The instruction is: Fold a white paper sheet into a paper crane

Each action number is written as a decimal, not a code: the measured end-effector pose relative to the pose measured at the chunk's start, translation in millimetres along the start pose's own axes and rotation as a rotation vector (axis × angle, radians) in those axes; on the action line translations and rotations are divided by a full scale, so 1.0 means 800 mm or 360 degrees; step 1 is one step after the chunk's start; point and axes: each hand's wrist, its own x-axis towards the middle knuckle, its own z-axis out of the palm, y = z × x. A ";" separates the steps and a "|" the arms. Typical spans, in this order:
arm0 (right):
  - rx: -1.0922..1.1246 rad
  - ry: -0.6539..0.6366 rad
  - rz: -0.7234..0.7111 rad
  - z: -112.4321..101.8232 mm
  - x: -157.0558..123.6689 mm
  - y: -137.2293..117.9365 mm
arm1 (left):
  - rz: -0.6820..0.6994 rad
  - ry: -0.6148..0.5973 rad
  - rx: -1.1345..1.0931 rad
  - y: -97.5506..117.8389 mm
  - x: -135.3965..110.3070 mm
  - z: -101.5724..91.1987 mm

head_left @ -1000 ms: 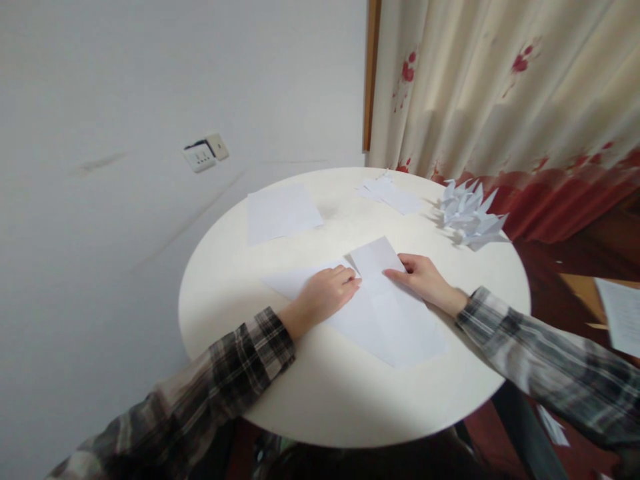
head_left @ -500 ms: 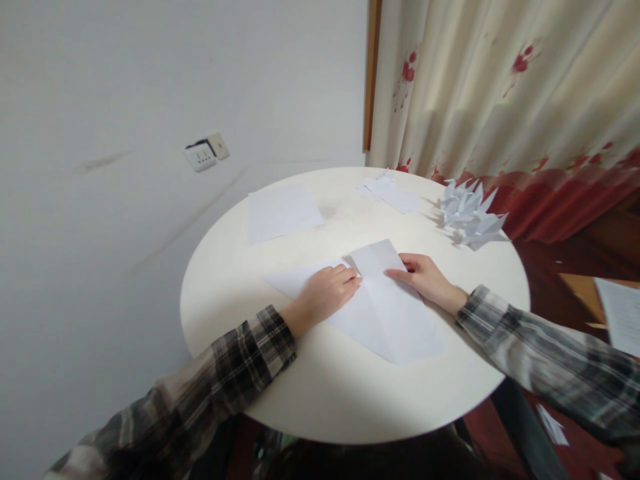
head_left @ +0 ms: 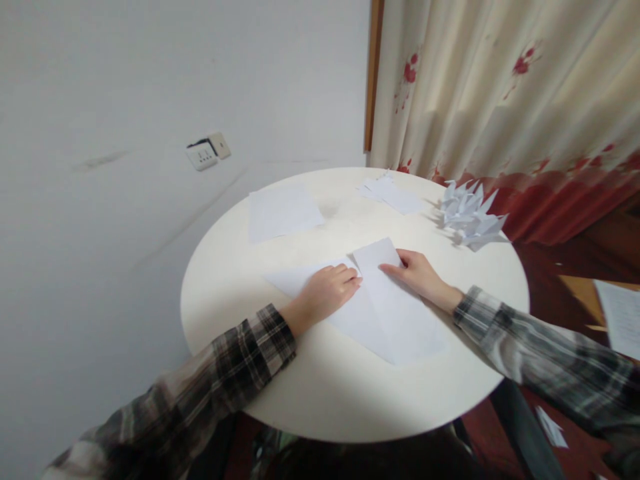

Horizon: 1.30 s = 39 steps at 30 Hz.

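Observation:
A white sheet of paper (head_left: 395, 320), partly folded, lies on the round white table (head_left: 345, 413) in front of me. My left hand (head_left: 330, 293) rests on the sheet's left part, fingers curled together and gripping the paper near the fold. On the other side, my right hand (head_left: 417, 273) pinches a strip-like upper flap, its thumb on top and its fingers partly hidden under the paper. The flap's far end sticks up between the two hands.
Another white sheet (head_left: 285, 213) lies at the far left of the table, and several small paper pieces (head_left: 390, 193) at the back. Folded paper cranes (head_left: 473, 213) stand clustered near the right rim. The wall (head_left: 125, 233) and curtain (head_left: 475, 87) border the table.
My right hand has shifted slightly left and away from me along the flap, which leans a little further over. My left hand has stayed in place.

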 end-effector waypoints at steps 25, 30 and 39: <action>0.0204 -0.0007 0.0058 0.002 -0.005 0.006 | -0.0004 -0.0038 -0.0137 0.005 -0.003 -0.006; 0.0242 -0.0023 0.0041 0.001 -0.006 0.006 | -0.0018 -0.0023 -0.0156 0.009 -0.004 -0.006; 0.0531 -0.0091 0.0034 0.002 -0.007 0.010 | -0.0042 0.0032 -0.0164 0.009 -0.005 -0.006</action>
